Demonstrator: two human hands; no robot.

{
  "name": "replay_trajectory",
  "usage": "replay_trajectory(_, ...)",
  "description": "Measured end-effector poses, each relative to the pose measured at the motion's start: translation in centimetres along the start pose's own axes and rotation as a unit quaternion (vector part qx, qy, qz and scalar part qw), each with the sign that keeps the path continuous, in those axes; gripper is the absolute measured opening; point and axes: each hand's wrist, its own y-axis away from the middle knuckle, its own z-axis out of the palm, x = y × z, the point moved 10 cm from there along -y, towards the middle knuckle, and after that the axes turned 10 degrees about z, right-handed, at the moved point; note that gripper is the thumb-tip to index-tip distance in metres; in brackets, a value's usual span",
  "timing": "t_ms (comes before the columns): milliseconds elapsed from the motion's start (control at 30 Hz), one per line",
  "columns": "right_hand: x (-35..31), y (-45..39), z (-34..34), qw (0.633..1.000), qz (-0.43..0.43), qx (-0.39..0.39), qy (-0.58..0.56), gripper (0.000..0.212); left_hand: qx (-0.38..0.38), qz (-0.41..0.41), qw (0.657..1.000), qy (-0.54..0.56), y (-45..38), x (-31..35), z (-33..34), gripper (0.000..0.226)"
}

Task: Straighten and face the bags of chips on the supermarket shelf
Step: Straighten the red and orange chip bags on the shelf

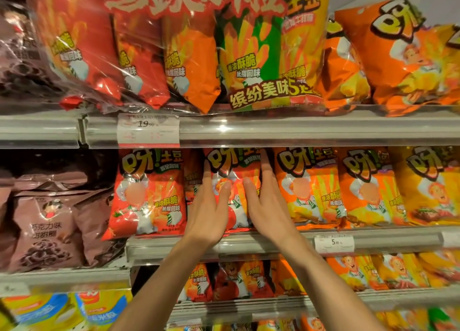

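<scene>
A red bag of chips (235,166) stands upright on the middle shelf (273,241), between another red bag (146,193) on its left and an orange bag (306,188) on its right. My left hand (209,211) lies against the red bag's left edge with straight fingers and its thumb on the bag's front. My right hand (266,206) lies along the bag's right edge, fingers straight and slipped between it and the orange bag. Both hands hide much of the bag's lower front.
Large multipacks (189,46) and orange bags (398,51) overhang the top shelf rail (298,129). Brown snack bags (44,226) fill the left section. More orange and yellow bags (420,188) continue to the right. Lower shelves hold small chip bags (231,281). Price tags (148,130) sit on the rails.
</scene>
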Motion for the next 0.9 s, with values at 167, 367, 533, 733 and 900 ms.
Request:
replay_trajectory(167, -0.3, -0.2, 0.8, 0.993, -0.035, -0.022, 0.108, 0.054, 0.000, 0.033, 0.999, -0.035, -0.4, -0.1, -0.2, 0.058)
replay_trajectory(367, -0.1, -0.8, 1.6, 0.993, -0.038, -0.007, 0.115, 0.065, -0.023, 0.035, 0.998, -0.038, -1.0, -0.3, 0.1, 0.059)
replay_trajectory(533, 0.5, 0.0, 0.9, 0.999, 0.002, -0.024, 0.044, 0.068, -0.032, 0.022, 0.999, -0.024, -0.5, -0.3, -0.8, 0.067)
replay_trajectory(733, 2.1, 3.2, -1.0, 0.997, 0.026, -0.068, -0.037, 0.068, -0.010, 0.051, 0.999, -0.003, 3.0, 0.7, -3.7, 0.061)
replay_trajectory(900, 4.1, 6.7, -2.9, 0.995, 0.070, -0.046, -0.058, 0.049, -0.022, 0.012, 0.998, 0.065, 6.8, -0.4, -5.6, 0.045)
